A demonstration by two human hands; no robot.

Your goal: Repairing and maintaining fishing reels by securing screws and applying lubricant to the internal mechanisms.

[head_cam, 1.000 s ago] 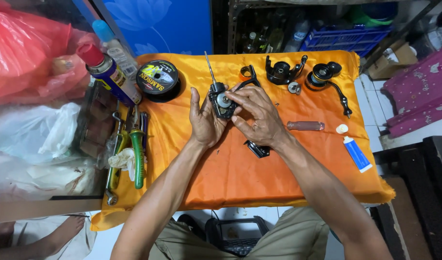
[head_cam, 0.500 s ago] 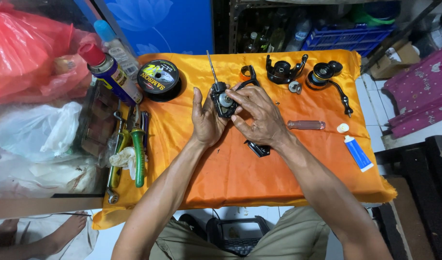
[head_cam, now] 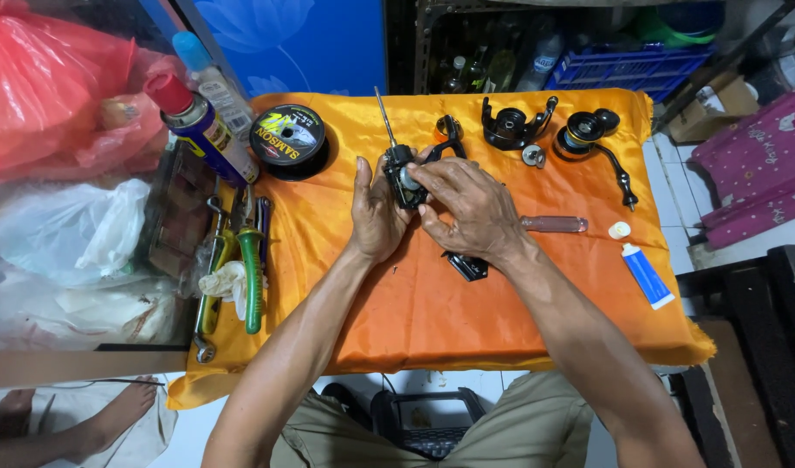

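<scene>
Change since earlier: almost nothing has moved; both hands stay closed on the same black part at the same spot over the cloth, and every loose piece lies where it lay.
Left hand: forearm rises from the lower left, palm turned towards the right, thumb pointing up, fingers wrapped round the left side of the reel body.
Right hand: forearm comes in from the lower right, back of the hand towards the camera, fingers curled over the reel body from the right, fingertips on its pale round centre.
Reel body: small, black, held just above the orange cloth near the middle of the table's far half; a thin metal shaft sticks up and away from it.
Around the hands: black rotor and spool with crank handle further back on the right; a small black part under the right wrist; a reddish handle just right of the right hand; a blue-and-white tube and a white cap at the right edge.
Left side: line spool, spray can, green-handled pliers.
Hidden: most of the reel body is covered by both hands, so the exact grip underneath cannot be made out; the small black part is partly hidden by the wrist.
</scene>
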